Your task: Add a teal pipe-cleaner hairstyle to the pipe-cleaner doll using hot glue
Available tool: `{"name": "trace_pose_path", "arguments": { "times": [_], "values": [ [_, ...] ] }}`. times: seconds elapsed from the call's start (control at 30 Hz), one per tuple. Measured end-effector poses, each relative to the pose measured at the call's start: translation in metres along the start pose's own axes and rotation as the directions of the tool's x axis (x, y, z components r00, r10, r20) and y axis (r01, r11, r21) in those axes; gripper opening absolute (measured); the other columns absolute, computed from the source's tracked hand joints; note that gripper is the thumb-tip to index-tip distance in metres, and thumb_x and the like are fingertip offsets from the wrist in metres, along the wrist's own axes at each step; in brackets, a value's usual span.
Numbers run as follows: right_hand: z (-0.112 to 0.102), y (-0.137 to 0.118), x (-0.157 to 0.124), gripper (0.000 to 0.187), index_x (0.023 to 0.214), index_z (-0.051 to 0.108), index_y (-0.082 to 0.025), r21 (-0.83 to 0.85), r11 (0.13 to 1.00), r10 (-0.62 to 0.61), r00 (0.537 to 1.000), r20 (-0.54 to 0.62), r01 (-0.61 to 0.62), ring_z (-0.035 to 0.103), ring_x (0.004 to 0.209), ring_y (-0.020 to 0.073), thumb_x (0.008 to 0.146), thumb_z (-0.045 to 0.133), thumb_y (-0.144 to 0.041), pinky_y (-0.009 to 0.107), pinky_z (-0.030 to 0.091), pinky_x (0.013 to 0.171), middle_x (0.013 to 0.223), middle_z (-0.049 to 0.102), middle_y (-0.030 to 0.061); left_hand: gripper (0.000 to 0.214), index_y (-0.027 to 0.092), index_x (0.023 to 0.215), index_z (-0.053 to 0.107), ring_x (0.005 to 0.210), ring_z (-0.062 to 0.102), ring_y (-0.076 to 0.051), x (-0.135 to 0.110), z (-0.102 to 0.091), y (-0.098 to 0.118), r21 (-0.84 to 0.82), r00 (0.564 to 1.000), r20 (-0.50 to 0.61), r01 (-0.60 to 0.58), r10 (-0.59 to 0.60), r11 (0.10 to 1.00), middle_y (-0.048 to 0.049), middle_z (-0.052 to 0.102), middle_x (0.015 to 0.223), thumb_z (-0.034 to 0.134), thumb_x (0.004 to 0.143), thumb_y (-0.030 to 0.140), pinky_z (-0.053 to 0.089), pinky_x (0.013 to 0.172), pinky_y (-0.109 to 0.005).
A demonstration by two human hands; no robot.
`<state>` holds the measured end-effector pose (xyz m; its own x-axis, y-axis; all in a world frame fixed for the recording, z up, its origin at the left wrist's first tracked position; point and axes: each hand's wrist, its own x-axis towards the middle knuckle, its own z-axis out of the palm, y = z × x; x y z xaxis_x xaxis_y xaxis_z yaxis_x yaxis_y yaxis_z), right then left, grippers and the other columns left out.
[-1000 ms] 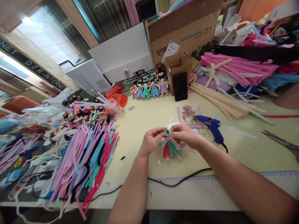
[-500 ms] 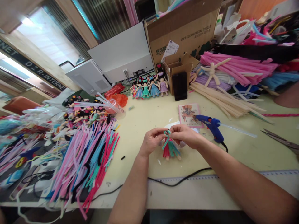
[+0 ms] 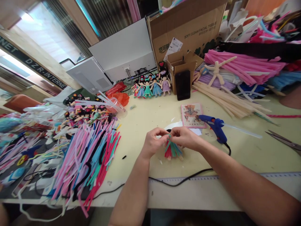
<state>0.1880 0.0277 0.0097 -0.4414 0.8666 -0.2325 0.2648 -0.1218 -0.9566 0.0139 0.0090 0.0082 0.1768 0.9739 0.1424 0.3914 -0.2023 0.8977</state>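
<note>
A small pipe-cleaner doll (image 3: 173, 151) with black hair and a skirt of red, green and blue strands lies in front of me. At its upper body, my left hand (image 3: 153, 143) pinches a green pipe cleaner (image 3: 168, 137) between thumb and forefinger. My right hand (image 3: 186, 137) is closed on the same green piece from the other side, its fingertips almost touching the left ones. Fingers cover most of the doll's head and arms. Just behind the hands lies a white sheet (image 3: 197, 131), partly hidden.
A blue glue gun (image 3: 215, 127) with a clear stick lies to the right, near a picture card (image 3: 192, 114) and scissors (image 3: 284, 140). Coloured pipe cleaners (image 3: 82, 160) are heaped at left. Finished dolls (image 3: 150, 86) stand at the back; a black cable (image 3: 181, 183) crosses the front.
The green loop that showed between my fingertips is now mostly hidden, and my fingers sit slightly lower on the doll. Black hair shows above them. The view has shifted slightly.
</note>
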Motion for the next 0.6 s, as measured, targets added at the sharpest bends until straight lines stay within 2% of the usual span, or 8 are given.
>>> {"name": "trace_pose_path", "arguments": {
  "times": [0.1,0.2,0.37,0.6],
  "values": [
    [0.001,0.004,0.002,0.010,0.061,0.050,-0.018,-0.077,0.996,-0.048,0.999,-0.022,0.047,0.044,0.045,0.0076,0.066,0.056,-0.025,0.019,0.030,0.042,0.049,0.047,-0.0057,0.009,0.018,0.083,0.068,0.076,0.058,-0.013,-0.002,0.002,0.004,0.222,0.984,-0.015,-0.171,0.179,0.960,-0.0027,0.064,0.080,0.061,0.077,0.015,0.045,0.074,-0.027],
    [0.001,0.006,0.003,0.008,0.061,0.051,-0.018,-0.114,0.992,-0.065,0.997,-0.034,0.060,0.044,0.046,0.0080,0.065,0.053,-0.024,0.020,0.030,0.043,0.049,0.047,-0.0057,0.010,0.020,0.085,0.067,0.080,0.058,-0.014,-0.003,0.004,0.005,0.397,0.960,-0.002,-0.257,0.281,0.881,-0.0026,0.062,0.082,0.061,0.079,0.014,0.044,0.077,-0.029],
    [0.002,0.005,0.004,0.010,0.058,0.048,-0.018,-0.119,0.991,-0.065,0.996,-0.067,0.056,0.042,0.044,0.0078,0.064,0.052,-0.025,0.020,0.030,0.043,0.046,0.044,-0.0061,0.007,0.021,0.084,0.065,0.079,0.059,-0.014,-0.005,0.008,0.004,0.515,0.944,-0.010,-0.279,0.331,0.810,-0.0012,0.064,0.079,0.059,0.083,0.017,0.041,0.078,-0.031],
    [0.001,0.005,0.004,0.010,0.059,0.049,-0.019,-0.125,0.991,-0.051,0.996,-0.070,0.042,0.042,0.043,0.0076,0.065,0.053,-0.025,0.019,0.029,0.041,0.045,0.045,-0.0063,0.008,0.021,0.085,0.064,0.080,0.061,-0.014,-0.005,0.012,0.004,0.522,0.936,-0.059,-0.267,0.347,0.810,-0.0011,0.067,0.081,0.060,0.082,0.014,0.042,0.077,-0.030]
  ]
}}
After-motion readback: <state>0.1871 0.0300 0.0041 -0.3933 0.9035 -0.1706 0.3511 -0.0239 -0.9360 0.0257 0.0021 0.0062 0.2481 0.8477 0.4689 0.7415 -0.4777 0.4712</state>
